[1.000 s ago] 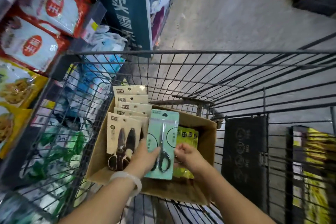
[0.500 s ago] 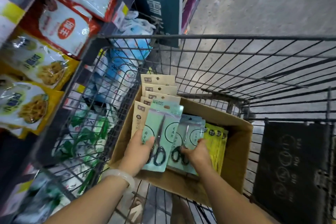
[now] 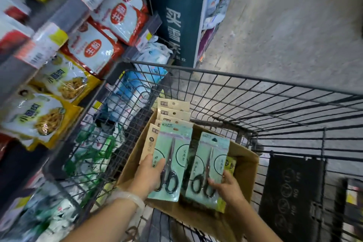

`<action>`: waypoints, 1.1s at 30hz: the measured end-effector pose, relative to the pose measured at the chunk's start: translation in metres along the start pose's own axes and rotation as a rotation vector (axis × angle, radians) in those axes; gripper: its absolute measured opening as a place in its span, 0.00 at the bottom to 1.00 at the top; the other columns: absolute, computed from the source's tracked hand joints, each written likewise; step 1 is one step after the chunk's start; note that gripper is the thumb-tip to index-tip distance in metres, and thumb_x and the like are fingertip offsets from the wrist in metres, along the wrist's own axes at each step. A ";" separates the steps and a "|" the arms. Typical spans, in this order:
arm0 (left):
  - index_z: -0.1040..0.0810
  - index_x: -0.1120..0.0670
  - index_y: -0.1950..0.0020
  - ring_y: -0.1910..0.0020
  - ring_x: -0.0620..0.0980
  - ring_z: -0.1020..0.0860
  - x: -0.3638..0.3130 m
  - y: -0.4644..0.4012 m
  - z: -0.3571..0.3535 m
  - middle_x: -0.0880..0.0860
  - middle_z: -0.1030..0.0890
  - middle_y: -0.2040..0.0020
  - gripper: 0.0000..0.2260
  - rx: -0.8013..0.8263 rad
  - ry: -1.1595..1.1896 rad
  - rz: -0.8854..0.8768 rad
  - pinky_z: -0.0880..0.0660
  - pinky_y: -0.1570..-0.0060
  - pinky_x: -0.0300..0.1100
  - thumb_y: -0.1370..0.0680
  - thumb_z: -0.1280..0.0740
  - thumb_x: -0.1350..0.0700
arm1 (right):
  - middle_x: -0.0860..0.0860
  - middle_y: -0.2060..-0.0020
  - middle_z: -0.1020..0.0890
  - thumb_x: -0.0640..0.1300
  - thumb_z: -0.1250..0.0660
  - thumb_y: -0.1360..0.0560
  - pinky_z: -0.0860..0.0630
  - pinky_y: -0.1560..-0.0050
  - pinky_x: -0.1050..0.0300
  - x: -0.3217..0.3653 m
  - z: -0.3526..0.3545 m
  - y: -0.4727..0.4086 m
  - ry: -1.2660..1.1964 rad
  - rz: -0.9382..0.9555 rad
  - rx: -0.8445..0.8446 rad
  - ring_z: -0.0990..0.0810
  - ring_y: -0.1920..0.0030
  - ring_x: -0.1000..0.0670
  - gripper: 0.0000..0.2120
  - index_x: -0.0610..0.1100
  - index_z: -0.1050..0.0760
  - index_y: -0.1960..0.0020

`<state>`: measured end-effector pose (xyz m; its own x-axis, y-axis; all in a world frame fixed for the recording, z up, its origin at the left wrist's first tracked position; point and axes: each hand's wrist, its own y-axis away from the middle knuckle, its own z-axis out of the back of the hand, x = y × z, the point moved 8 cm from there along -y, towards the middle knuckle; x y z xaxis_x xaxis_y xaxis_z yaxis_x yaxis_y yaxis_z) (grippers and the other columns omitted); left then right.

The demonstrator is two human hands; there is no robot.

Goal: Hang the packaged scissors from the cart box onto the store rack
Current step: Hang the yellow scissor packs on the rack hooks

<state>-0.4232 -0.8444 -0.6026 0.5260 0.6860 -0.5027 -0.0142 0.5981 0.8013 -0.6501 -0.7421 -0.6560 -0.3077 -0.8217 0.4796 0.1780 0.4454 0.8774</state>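
Both hands reach forward — left hand (image 3: 150, 171) and right hand (image 3: 225, 184) each curled, thumbs on top.

box (image 3: 243, 165): plain brown cardboard, matt, in my cart.
cart (image 3: 255, 104): dark metal wire, dull finish.
scissors packs (image 3: 172, 143): mint card under clear, slightly shiny plastic; black glossy handles.
beige packs (image 3: 173, 105): matt paper card.
snack bags (image 3: 94, 45): glossy plastic film.
bracelet (image 3: 129, 196): smooth, milky, translucent on my wrist.
floor (image 3: 284, 35): grey, rough.
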 end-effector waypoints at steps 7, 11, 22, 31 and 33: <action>0.26 0.54 0.52 0.58 0.53 0.22 -0.025 0.033 0.043 0.55 0.20 0.55 0.12 -0.157 0.052 -0.111 0.23 0.52 0.50 0.21 0.39 0.45 | 0.49 0.46 0.17 0.36 0.33 0.26 0.23 0.42 0.41 0.089 -0.047 0.041 0.072 0.297 0.165 0.19 0.45 0.45 0.15 0.49 0.26 0.42; 0.34 0.68 0.33 0.34 0.63 0.30 -0.030 0.056 0.078 0.67 0.31 0.32 0.27 -0.255 0.087 -0.112 0.33 0.35 0.54 0.20 0.41 0.46 | 0.50 0.46 0.18 0.39 0.32 0.26 0.22 0.46 0.45 0.118 -0.094 0.073 0.177 0.402 0.253 0.19 0.46 0.47 0.15 0.51 0.27 0.42; 0.26 0.55 0.35 0.40 0.57 0.24 0.086 0.190 0.230 0.57 0.23 0.37 0.21 -0.508 0.443 -0.282 0.28 0.38 0.57 0.22 0.39 0.43 | 0.51 0.45 0.18 0.38 0.34 0.24 0.20 0.50 0.52 0.087 -0.268 0.213 0.480 0.617 0.553 0.19 0.46 0.48 0.15 0.49 0.28 0.39; 0.25 0.59 0.41 0.44 0.51 0.25 0.332 0.373 0.334 0.55 0.23 0.45 0.15 -0.869 0.738 -0.245 0.31 0.43 0.47 0.21 0.36 0.50 | 0.48 0.44 0.18 0.36 0.32 0.26 0.24 0.41 0.48 -0.085 -0.431 0.359 0.796 0.682 0.811 0.20 0.43 0.47 0.13 0.48 0.24 0.43; 0.25 0.55 0.51 0.55 0.49 0.27 0.395 0.412 0.343 0.53 0.25 0.55 0.08 -0.925 0.778 -0.221 0.32 0.55 0.44 0.22 0.36 0.51 | 0.48 0.44 0.19 0.38 0.31 0.26 0.23 0.47 0.55 -0.138 -0.467 0.391 0.907 0.687 0.901 0.20 0.44 0.48 0.12 0.50 0.25 0.46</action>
<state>0.0706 -0.4695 -0.3600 -0.0490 0.4075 -0.9119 -0.7535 0.5842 0.3016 -0.1012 -0.6209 -0.3833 0.3415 -0.1436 0.9288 -0.6979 0.6232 0.3529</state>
